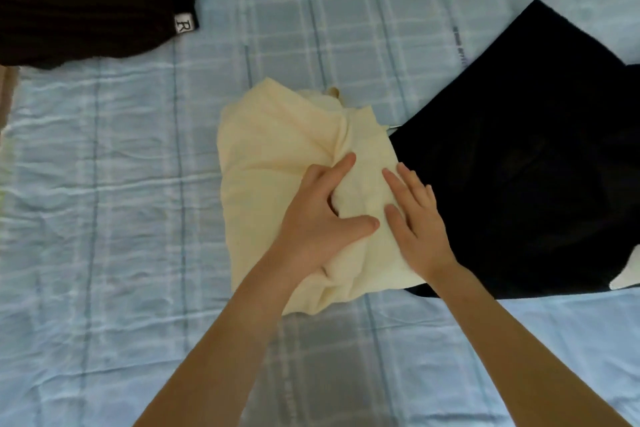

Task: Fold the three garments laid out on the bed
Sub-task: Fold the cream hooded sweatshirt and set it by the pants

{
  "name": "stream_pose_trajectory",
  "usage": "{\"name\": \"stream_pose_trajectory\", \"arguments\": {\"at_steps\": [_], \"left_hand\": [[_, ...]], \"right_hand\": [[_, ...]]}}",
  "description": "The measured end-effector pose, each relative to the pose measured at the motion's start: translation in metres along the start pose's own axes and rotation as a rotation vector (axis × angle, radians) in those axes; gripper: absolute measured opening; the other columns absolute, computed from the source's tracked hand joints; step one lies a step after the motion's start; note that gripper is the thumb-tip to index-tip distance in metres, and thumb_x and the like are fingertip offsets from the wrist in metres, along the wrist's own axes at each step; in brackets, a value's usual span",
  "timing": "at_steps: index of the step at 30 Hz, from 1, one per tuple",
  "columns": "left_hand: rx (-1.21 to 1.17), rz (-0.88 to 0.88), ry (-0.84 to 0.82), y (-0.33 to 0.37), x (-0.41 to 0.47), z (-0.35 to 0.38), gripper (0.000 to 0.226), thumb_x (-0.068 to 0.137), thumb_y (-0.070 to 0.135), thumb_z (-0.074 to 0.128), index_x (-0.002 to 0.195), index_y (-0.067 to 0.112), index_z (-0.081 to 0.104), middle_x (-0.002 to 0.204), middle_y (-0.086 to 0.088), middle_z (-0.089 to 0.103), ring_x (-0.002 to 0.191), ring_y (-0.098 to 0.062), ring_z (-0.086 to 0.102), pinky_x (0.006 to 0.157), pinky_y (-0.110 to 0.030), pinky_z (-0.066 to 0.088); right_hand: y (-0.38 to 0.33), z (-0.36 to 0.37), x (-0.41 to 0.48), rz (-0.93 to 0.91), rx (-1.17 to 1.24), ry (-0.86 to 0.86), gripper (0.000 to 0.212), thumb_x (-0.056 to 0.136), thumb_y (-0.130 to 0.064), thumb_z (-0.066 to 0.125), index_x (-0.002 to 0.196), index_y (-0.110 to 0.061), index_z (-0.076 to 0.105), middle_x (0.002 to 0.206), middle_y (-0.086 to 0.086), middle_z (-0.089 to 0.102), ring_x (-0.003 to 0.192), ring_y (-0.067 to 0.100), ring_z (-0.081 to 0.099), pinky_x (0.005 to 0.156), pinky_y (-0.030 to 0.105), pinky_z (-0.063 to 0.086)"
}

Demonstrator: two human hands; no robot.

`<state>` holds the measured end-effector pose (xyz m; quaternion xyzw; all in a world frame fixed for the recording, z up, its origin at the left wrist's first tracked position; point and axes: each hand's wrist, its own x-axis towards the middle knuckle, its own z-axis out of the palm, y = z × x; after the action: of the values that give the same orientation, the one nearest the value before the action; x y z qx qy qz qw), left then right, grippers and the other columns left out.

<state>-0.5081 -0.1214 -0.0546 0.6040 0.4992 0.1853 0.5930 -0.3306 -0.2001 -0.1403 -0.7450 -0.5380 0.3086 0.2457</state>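
Pressing and gathering describes the step in hand: the cream garment (270,156) lies in a thick, partly folded bundle at the middle of the bed (104,218), and both hands are on its near right part. The left hand (322,215) has its forefinger and thumb stretched out while the other fingers curl down into a crease, so it seems to grip a ridge of the cloth; the right hand (414,218) lies flat just beside it, fingers straight and pressing the fabric down. The bundle looks lumpy and uneven, so I judge this fold unfinished; the next move probably calls for smoothing the ridge flat and squaring the edges without dragging the cloth below. The cream bundle's right edge overlaps a black garment (519,166), which lies flat with straight edges and looks folded. A dark garment (86,0) with a small label (183,24) marked R sits well apart at the far left, rumpled, whether folded I cannot tell. The bed wears a pale blue checked sheet, lightly creased; of the room only a brownish strip shows at the left edge.
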Motion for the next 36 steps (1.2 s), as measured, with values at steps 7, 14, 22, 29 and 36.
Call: {"name": "stream_pose_trajectory", "arguments": {"at_steps": [7,14,22,29,36], "left_hand": [[0.181,-0.005,0.028,-0.013,0.012,0.030,0.093,0.060,0.028,0.083,0.144,0.040,0.045,0.115,0.018,0.040,0.087,0.005,0.053,0.075,0.000,0.039],[0.165,-0.008,-0.035,-0.013,0.011,0.041,0.091,0.064,0.021,0.080,0.144,0.042,0.042,0.115,0.028,0.037,0.087,0.002,0.053,0.075,-0.004,0.041],[0.254,-0.022,-0.138,-0.020,0.008,0.065,0.082,0.066,0.051,0.068,0.142,0.055,0.036,0.116,0.033,0.026,0.078,0.006,0.058,0.070,-0.002,0.042],[-0.246,-0.261,-0.046,-0.009,0.015,0.063,0.026,0.091,0.047,0.048,0.101,0.070,0.057,0.120,0.013,0.055,0.074,-0.014,0.072,0.066,-0.029,0.058],[-0.361,-0.226,-0.033,0.004,0.010,0.057,0.049,0.103,0.026,0.037,0.147,0.049,0.034,0.138,0.009,0.048,0.068,-0.013,0.072,0.059,-0.025,0.058]], "right_hand": [[0.009,-0.011,-0.005,0.062,0.411,0.035,0.046,0.100,-0.023,0.033,0.141,-0.035,0.050,0.160,-0.012,0.031,0.150,0.012,0.023,0.126,0.033,0.004],[0.010,-0.014,-0.004,0.105,0.538,-0.001,0.046,0.102,-0.021,0.030,0.142,-0.025,0.053,0.158,-0.008,0.035,0.150,0.009,0.024,0.123,0.021,0.001],[0.006,-0.018,-0.003,0.088,0.442,-0.013,0.047,0.102,-0.025,0.030,0.145,-0.024,0.049,0.158,-0.007,0.036,0.147,0.000,0.025,0.125,0.026,0.001],[-0.014,-0.037,-0.005,0.217,0.756,-0.126,0.044,0.102,-0.035,0.044,0.146,-0.029,0.049,0.154,-0.013,0.043,0.143,0.002,0.034,0.124,0.036,0.023],[-0.019,-0.031,-0.012,0.135,0.632,-0.129,0.068,0.094,-0.008,0.063,0.154,-0.027,0.035,0.152,-0.013,0.045,0.139,0.002,0.042,0.117,0.037,0.038]]}}
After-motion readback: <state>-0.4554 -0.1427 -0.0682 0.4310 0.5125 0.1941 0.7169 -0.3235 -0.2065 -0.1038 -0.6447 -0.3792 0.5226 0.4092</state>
